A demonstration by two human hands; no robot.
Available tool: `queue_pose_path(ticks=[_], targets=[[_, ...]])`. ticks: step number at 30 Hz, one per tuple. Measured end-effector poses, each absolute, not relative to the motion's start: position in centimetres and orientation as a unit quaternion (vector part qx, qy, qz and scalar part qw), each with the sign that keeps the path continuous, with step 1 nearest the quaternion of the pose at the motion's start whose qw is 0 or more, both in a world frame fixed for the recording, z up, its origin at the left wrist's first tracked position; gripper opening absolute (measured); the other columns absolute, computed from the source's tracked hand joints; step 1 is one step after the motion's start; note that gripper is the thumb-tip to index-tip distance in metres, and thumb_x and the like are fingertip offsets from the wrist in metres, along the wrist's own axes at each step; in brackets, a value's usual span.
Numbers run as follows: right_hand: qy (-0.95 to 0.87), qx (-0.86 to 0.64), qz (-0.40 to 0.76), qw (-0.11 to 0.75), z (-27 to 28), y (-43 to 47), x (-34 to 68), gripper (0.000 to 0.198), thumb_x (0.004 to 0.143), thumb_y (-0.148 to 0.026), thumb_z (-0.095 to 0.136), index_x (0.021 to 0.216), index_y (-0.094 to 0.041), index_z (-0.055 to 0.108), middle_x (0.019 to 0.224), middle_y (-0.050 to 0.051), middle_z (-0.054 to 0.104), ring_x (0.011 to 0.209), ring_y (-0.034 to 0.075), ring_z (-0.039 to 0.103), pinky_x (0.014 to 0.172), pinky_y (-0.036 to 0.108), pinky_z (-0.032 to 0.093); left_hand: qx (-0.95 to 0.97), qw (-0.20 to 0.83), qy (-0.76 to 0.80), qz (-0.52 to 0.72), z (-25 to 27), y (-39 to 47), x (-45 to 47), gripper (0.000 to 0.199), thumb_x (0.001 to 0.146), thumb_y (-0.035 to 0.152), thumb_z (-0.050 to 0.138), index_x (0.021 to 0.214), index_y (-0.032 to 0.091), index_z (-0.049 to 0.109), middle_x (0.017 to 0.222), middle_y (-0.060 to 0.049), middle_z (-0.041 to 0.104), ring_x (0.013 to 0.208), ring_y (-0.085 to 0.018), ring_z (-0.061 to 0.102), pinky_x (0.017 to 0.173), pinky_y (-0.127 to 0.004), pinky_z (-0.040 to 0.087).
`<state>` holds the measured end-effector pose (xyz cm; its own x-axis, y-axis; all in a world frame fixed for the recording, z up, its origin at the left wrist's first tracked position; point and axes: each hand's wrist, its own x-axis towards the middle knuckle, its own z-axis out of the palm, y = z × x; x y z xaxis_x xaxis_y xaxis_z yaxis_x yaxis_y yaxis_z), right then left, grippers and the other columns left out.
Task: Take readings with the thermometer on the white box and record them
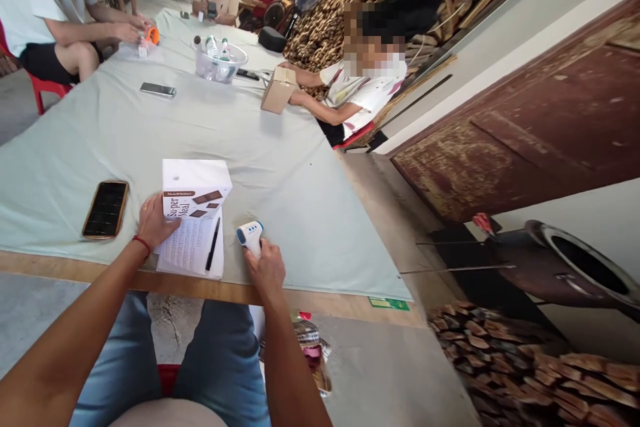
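My left hand is closed on the lower left corner of a white box printed "Super Meal" with brown bars. Under the box lie sheets of paper with handwriting, and a black pen rests across their right side. Around the handle of a white and blue infrared thermometer my right hand is wrapped, at the table's near edge to the right of the papers. A dark phone in a tan case lies to the left of my left hand.
Pale green cloth covers the table. Farther along are a grey phone, a clear basin with bottles and a black case. A person at right holds a cardboard box; another at left handles an orange ring. Firewood is stacked at right.
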<state>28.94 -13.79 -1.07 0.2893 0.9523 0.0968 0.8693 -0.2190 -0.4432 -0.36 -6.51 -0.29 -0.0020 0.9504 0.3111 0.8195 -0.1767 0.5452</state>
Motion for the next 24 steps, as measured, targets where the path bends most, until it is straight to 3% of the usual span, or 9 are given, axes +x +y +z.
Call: queue_pose_path(ticks=[2, 5, 8, 11, 16, 21, 24], targets=[[-0.588, -0.775, 0.044, 0.228, -1.1, -13.7, 29.0, 0.044, 0.083, -0.035, 0.061, 0.120, -0.013, 0.062, 0.107, 0.017, 0.061, 0.099, 0.030, 0.056, 0.083, 0.041, 0.042, 0.686, 0.097, 0.655, 0.302, -0.5, -7.6, 0.1, 0.065, 0.070, 0.038, 0.069, 0.126, 0.014, 0.048, 0.123, -0.017, 0.059, 0.125, -0.036, 0.049, 0.112, -0.051, 0.033], [-0.610, -0.721, 0.026, 0.327, -0.9, -13.7, 27.9, 0.039, 0.087, -0.040, 0.056, 0.116, -0.015, 0.063, 0.109, 0.016, 0.061, 0.098, 0.028, 0.055, 0.084, 0.041, 0.042, 0.669, 0.096, 0.676, 0.294, -1.0, -9.7, 1.0, 0.077, 0.070, 0.043, 0.072, 0.134, 0.017, 0.040, 0.130, -0.017, 0.056, 0.130, -0.038, 0.046, 0.112, -0.054, 0.032], [-0.647, -0.648, 0.126, 0.382, -0.8, -13.2, 25.4, 0.031, 0.091, -0.043, 0.051, 0.102, -0.018, 0.064, 0.090, 0.008, 0.064, 0.076, 0.020, 0.056, 0.075, 0.034, 0.044, 0.665, 0.094, 0.679, 0.295, -1.3, -11.7, 1.6, 0.092, 0.066, 0.044, 0.078, 0.142, 0.019, 0.030, 0.137, -0.018, 0.051, 0.132, -0.039, 0.043, 0.113, -0.057, 0.029], [-0.655, -0.647, 0.178, 0.349, -1.1, -12.3, 22.7, 0.028, 0.088, -0.044, 0.057, 0.098, -0.018, 0.063, 0.077, 0.004, 0.063, 0.067, 0.019, 0.055, 0.067, 0.031, 0.042, 0.674, 0.090, 0.668, 0.303, -1.5, -13.2, 1.6, 0.100, 0.066, 0.045, 0.079, 0.145, 0.019, 0.024, 0.141, -0.019, 0.047, 0.135, -0.040, 0.041, 0.112, -0.058, 0.031], [-0.655, -0.663, 0.198, 0.304, -1.1, -11.3, 21.7, 0.033, 0.081, -0.026, 0.055, 0.112, -0.019, 0.064, 0.077, 0.004, 0.067, 0.073, 0.021, 0.060, 0.070, 0.031, 0.043, 0.688, 0.077, 0.648, 0.318, -1.4, -14.5, 1.4, 0.073, 0.072, 0.047, 0.076, 0.132, 0.021, 0.042, 0.132, -0.016, 0.051, 0.127, -0.038, 0.046, 0.109, -0.056, 0.036], [-0.618, -0.594, 0.286, 0.429, -0.1, -12.6, 23.5, 0.042, 0.084, -0.027, 0.039, 0.114, -0.018, 0.066, 0.099, 0.007, 0.069, 0.088, 0.020, 0.061, 0.083, 0.034, 0.047, 0.757, 0.086, 0.572, 0.303, -0.7, -14.9, 1.4, 0.042, 0.077, 0.042, 0.074, 0.111, 0.022, 0.059, 0.118, -0.012, 0.060, 0.118, -0.032, 0.052, 0.107, -0.052, 0.040], [-0.589, -0.534, 0.375, 0.477, 0.4, -14.0, 23.6, 0.045, 0.083, -0.034, 0.048, 0.124, -0.019, 0.061, 0.103, 0.006, 0.067, 0.091, 0.019, 0.061, 0.084, 0.034, 0.049, 0.830, 0.099, 0.482, 0.262, -0.4, -15.1, 1.7, 0.028, 0.082, 0.038, 0.069, 0.106, 0.024, 0.066, 0.115, -0.008, 0.065, 0.119, -0.029, 0.052, 0.112, -0.053, 0.034]])
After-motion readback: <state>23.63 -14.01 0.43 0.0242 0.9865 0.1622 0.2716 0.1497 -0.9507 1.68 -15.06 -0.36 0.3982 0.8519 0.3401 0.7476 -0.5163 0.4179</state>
